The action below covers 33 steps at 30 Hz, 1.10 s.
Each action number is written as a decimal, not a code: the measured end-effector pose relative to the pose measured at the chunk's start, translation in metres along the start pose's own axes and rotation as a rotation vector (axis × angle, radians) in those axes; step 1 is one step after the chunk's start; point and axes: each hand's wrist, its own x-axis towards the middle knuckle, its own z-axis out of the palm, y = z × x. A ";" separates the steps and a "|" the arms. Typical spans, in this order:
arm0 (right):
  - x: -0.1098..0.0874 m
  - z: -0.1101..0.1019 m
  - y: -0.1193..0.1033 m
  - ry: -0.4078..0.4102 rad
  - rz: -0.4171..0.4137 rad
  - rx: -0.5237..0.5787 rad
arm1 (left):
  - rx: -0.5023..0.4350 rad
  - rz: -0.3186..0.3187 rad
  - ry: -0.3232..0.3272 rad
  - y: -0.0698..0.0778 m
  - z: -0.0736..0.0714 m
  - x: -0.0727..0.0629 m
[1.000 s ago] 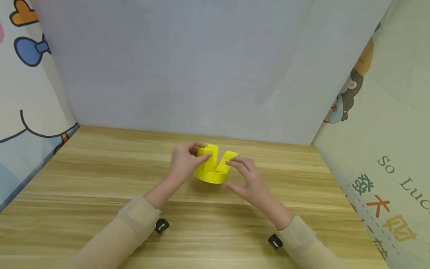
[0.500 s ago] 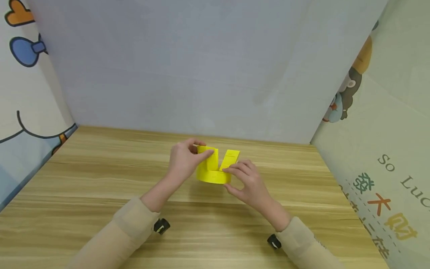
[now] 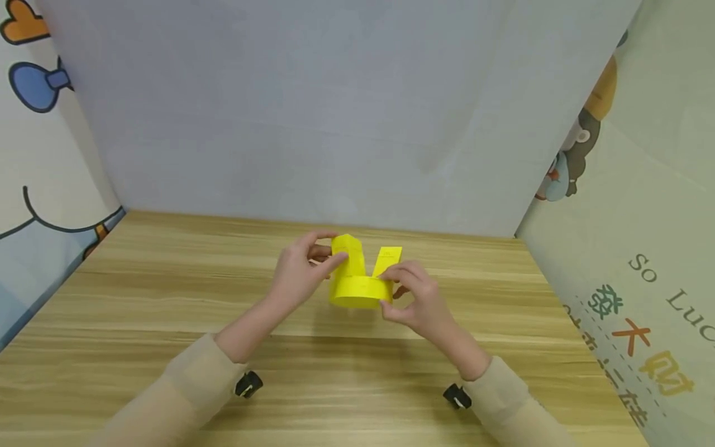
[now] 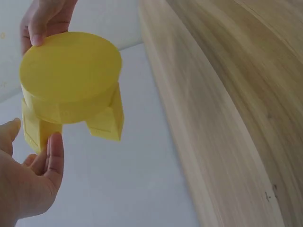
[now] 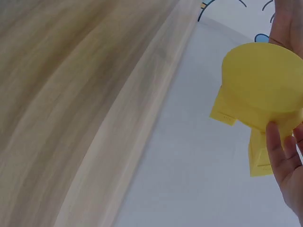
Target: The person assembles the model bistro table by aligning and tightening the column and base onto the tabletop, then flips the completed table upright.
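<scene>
A yellow piece [image 3: 363, 288] with a low round base and uprights rising from it is held above the table. Its flat round underside [image 4: 71, 71] shows in the left wrist view. My left hand [image 3: 298, 270] grips the left upright, thumb in front and fingers behind. On the other side, my right hand [image 3: 419, 298] pinches the base near its rim, below the slanting right upright [image 3: 388, 259]. The right wrist view has the right hand [image 5: 286, 172] with its fingers against the base side. What the uprights look like inside is hidden.
A wood-grain table [image 3: 346, 397] lies below the hands. Behind it hangs a plain pale backdrop [image 3: 335, 124]. Printed cloths flank it, with cartoon shapes on the left cloth [image 3: 39, 149] and lettering on the right cloth [image 3: 659, 236]. Black wrist devices [image 3: 248, 385] sit at both cuffs.
The yellow piece has turned and shifted slightly right, its base front now facing me more. My right hand has gone from the right upright down to the base rim. The left hand keeps its upright.
</scene>
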 end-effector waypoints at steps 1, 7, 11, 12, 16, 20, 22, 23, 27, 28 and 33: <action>0.000 -0.001 -0.001 0.006 0.030 0.027 | 0.008 0.034 -0.010 -0.002 -0.002 -0.002; 0.001 -0.009 -0.009 0.049 0.268 0.199 | 0.061 0.223 -0.105 -0.012 -0.011 -0.014; 0.007 -0.016 -0.020 0.055 0.450 0.296 | 0.104 0.308 -0.160 -0.018 -0.011 -0.022; 0.007 -0.017 -0.020 0.057 0.496 0.316 | 0.122 0.330 -0.169 -0.020 -0.011 -0.024; 0.004 -0.016 -0.011 0.071 0.664 0.411 | 0.224 0.502 -0.152 -0.026 -0.006 -0.030; 0.005 -0.014 -0.012 0.075 0.783 0.562 | 0.323 0.656 -0.076 -0.029 0.000 -0.035; 0.006 -0.013 -0.014 0.082 0.846 0.648 | 0.345 0.677 -0.041 -0.029 0.003 -0.037; 0.008 -0.013 -0.016 0.090 0.885 0.687 | 0.346 0.684 -0.026 -0.029 0.005 -0.038; 0.011 -0.008 -0.018 0.116 1.020 0.776 | 0.328 0.693 0.022 -0.029 0.009 -0.039; 0.011 -0.007 -0.018 0.116 1.031 0.787 | 0.325 0.697 0.029 -0.029 0.010 -0.039; 0.007 -0.007 -0.014 0.049 0.949 0.779 | 0.320 0.698 0.055 -0.033 0.010 -0.036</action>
